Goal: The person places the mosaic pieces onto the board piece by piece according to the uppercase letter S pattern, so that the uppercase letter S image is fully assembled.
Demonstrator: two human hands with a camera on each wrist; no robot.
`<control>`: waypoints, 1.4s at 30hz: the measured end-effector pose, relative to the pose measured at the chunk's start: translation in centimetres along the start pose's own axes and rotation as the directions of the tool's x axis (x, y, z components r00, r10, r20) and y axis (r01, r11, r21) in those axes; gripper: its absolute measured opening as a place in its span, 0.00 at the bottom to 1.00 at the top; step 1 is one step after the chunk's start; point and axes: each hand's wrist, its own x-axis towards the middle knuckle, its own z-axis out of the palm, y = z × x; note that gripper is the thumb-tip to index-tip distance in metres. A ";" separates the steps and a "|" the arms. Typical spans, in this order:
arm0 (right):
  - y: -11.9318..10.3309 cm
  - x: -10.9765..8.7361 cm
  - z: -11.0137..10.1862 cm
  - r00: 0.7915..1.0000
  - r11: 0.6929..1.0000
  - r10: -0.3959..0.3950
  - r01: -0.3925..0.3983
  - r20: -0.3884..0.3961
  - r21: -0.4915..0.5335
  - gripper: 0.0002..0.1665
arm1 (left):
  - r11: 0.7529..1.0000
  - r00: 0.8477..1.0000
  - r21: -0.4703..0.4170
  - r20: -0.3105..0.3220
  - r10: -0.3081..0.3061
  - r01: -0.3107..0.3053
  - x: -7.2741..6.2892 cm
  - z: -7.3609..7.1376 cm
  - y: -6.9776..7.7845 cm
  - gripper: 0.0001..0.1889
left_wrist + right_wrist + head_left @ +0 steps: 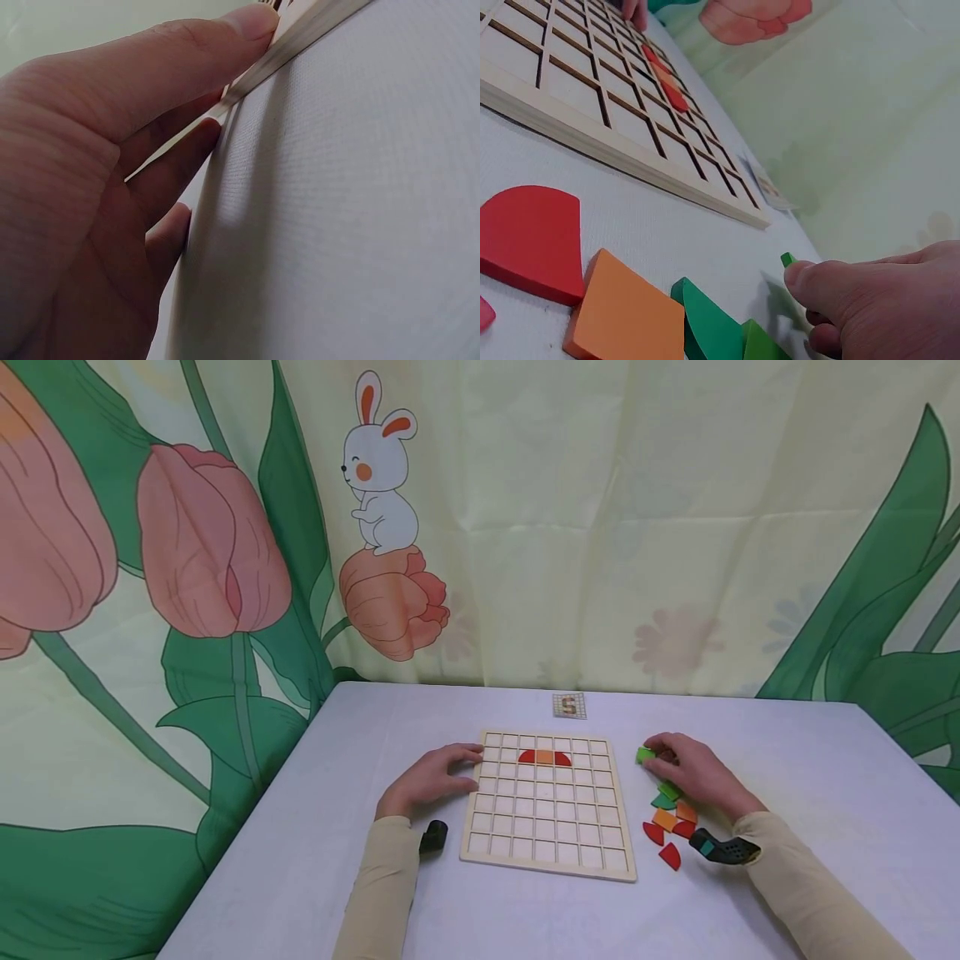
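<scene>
A wooden grid board [551, 867] lies on the table between the two hands. In its upper rows sit an orange square [545, 757] and two red rounded pieces [527, 757], one on either side of it. My left hand [427, 781] rests at the board's left edge, its fingers loosely extended and the thumb touching the rim in the left wrist view. To the right of the board, my right hand [693, 770] pinches a small green block [644, 755] between thumb and fingers. In the right wrist view only a corner of that green block [787, 259] shows past the thumb.
Beside the right wrist lie several loose pieces, among them a dark green rounded piece [662, 802], an orange square [664, 820] and a red quarter-round [670, 857]. A small pattern card [569, 706] lies behind the board, near the printed curtain [525, 568].
</scene>
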 end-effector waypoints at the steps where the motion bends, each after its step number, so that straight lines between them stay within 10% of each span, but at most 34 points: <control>1: -0.1 0.0 0.0 1.000 1.000 -0.009 0.009 -0.006 -0.001 0.22 | 1.000 1.000 0.000 0.000 0.000 0.000 0.0 0.0 0.0 0.23; 28: -8.9 1.1 2.6 0.980 0.982 -0.189 0.188 0.064 0.016 0.18 | 1.000 1.000 -0.020 0.000 0.005 -0.005 -0.2 -0.2 0.2 0.23; 42: -11.8 2.2 5.6 0.927 0.931 -0.365 0.366 0.088 0.001 0.12 | 1.000 1.000 -0.001 0.009 0.003 -0.003 -0.1 -0.1 0.2 0.23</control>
